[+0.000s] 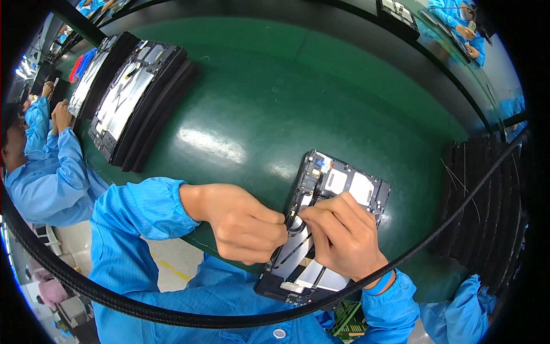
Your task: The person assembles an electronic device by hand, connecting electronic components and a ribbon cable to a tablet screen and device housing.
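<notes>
An opened tablet [344, 188] with its inner boards and silvery battery plates facing up lies tilted on the green table, close to its front edge. My left hand [243, 223] is closed at the tablet's left edge, its fingertips bunched; whatever they hold is hidden. Over the middle of the tablet, my right hand [346, 235] pinches with thumb and forefinger, almost meeting the left fingertips. A small dark loop [296, 230] shows between the two hands, too small to name. Around my right wrist is a blue band [380, 283].
Stacks of similar opened tablets [123, 106] in black trays stand at the far left. More black trays [478, 206] are piled at the right. A thick black braided cable [189, 318] arcs across the foreground. Co-workers in blue, one at left [48, 166], sit around the green table [246, 86].
</notes>
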The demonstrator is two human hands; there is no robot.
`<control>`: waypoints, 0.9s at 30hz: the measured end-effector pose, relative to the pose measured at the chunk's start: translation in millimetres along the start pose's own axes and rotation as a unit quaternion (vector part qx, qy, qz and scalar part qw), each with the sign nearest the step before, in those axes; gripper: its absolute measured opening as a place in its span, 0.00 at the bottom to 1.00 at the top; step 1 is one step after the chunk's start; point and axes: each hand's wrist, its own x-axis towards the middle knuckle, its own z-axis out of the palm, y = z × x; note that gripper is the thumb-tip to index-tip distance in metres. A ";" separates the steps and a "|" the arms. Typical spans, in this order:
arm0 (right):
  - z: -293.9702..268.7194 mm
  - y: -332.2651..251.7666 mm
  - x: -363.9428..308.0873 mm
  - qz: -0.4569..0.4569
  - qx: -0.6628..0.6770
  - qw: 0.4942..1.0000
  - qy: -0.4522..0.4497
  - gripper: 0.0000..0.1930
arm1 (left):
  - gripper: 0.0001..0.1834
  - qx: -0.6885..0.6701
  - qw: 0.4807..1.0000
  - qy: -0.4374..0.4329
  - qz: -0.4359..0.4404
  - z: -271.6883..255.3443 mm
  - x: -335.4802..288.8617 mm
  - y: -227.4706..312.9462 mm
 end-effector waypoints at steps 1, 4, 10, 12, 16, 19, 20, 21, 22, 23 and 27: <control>0.4 1.1 -0.1 -0.004 0.009 1.000 0.000 0.15 | 0.14 -0.011 1.000 -0.001 -0.008 -0.4 0.4 0.3; -0.7 0.3 5.2 0.008 0.045 0.999 0.006 0.14 | 0.14 -0.033 0.999 -0.008 -0.019 -0.8 -3.1 0.3; -9.5 3.1 21.0 0.085 0.127 0.988 -0.020 0.09 | 0.09 -0.088 0.995 0.042 -0.027 6.4 -2.1 -6.7; -14.5 2.8 27.9 0.155 0.151 0.973 -0.084 0.07 | 0.09 -0.083 0.995 0.046 -0.027 8.1 -2.5 -4.4; -12.7 7.2 31.7 0.138 0.144 0.977 -0.080 0.06 | 0.14 -0.042 0.999 -0.007 -0.008 0.1 -7.4 -2.2; -13.2 7.3 33.1 0.159 0.149 0.973 -0.080 0.06 | 0.14 -0.029 0.999 -0.019 -0.006 0.8 -8.2 -4.8; -12.7 7.9 32.3 0.159 0.150 0.973 -0.080 0.06 | 0.14 -0.029 0.999 -0.020 -0.007 0.7 -8.1 -5.4; -12.8 8.5 31.9 0.165 0.160 0.970 -0.074 0.06 | 0.14 -0.017 1.000 -0.020 0.004 -0.6 -7.5 -7.3; -12.6 8.8 31.7 0.171 0.171 0.968 -0.068 0.06 | 0.14 -0.005 1.000 -0.021 0.016 -1.7 -6.8 -8.8; -12.2 8.7 31.9 0.171 0.171 0.968 -0.067 0.06 | 0.14 -0.005 1.000 -0.022 0.017 -2.4 -6.1 -9.6; -12.5 8.5 30.3 0.195 0.198 0.959 -0.050 0.05 | 0.13 0.021 0.999 -0.013 0.034 -1.4 -4.1 -10.1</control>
